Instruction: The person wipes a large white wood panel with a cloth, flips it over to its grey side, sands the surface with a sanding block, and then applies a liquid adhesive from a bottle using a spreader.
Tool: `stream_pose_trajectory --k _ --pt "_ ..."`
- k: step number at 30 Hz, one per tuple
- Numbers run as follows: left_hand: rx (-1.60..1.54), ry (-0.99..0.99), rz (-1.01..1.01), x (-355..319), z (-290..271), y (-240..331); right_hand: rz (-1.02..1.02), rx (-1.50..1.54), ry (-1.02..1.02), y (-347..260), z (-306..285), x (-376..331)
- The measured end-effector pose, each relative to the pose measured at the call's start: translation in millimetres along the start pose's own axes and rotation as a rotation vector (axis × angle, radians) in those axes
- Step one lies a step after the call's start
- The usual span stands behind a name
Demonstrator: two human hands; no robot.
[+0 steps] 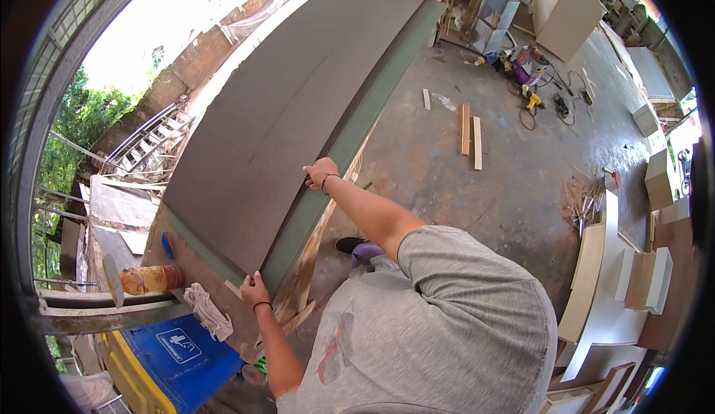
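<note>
A large dark grey-brown thin sheet (261,108) lies over a green board (357,119) on a long workbench. Its near long edge sits back from the board's edge, so a green strip shows. My right hand (321,172) is closed on that long edge, partway along, with a dark band on the wrist. Down at the sheet's near corner, my left hand (255,290) pinches the edge between thumb and fingers. Close to the left hand, a crumpled white cloth (208,311) hangs over the bench end. Beyond it lies a plastic bottle (151,279) with orange-brown contents.
A blue-lidded bin (170,351) stands below the bench end, and a blue brush-like item (167,245) rests on the bench. Wood strips (477,143), power tools (532,99) and cords lie on the floor. Pale cabinet panels (596,287) stand at the right.
</note>
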State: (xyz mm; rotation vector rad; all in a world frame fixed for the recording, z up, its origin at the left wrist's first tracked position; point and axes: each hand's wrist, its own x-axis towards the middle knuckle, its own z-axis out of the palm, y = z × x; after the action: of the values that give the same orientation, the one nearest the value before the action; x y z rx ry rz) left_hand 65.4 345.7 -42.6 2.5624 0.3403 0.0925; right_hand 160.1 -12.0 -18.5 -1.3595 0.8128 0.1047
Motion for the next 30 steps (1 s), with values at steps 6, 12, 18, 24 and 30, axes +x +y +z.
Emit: stream_pose_trajectory --k 6,12,18,24,30 --pt "-0.295 0.026 -0.012 10 15 -16 0.055 0.229 -0.002 8 10 16" --pt "-0.509 0.061 -0.232 18 13 -43 0.025 0.19 -0.083 19 22 0" --pt "-0.486 0.081 -0.312 -5 -9 -63 0.063 0.147 -0.137 38 29 -38" --pt "-0.483 0.178 -0.318 -26 -18 -82 0.058 0.085 -0.202 60 34 -59" --pt "-0.535 0.086 -0.353 -29 -17 -95 0.102 0.082 -0.237 60 31 -65"
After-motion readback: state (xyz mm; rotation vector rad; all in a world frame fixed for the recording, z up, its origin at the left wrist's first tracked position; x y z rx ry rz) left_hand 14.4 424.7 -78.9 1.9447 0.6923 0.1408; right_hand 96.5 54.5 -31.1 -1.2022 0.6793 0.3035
